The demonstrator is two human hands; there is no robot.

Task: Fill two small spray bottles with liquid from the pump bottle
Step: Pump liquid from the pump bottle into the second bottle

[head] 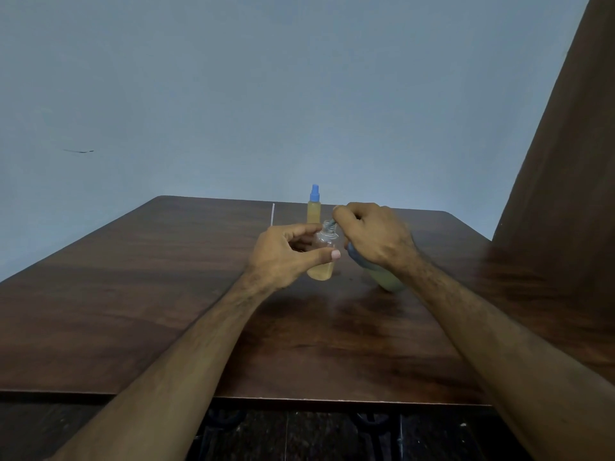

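The left hand point(283, 257) grips an uncapped small spray bottle point(322, 257) upright on the worktop point(133, 294). The right hand point(372, 237) curls over the pump bottle point(387, 281), nozzle at the small bottle's mouth. A capped spray bottle point(314, 207) stands just beyond both hands.

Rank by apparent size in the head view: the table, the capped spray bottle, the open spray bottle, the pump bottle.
1. Table.
2-3. Capped spray bottle and open spray bottle in the left hand: alike, nearness differs, unranked.
Pump bottle: mostly hidden behind the right hand, cannot place.
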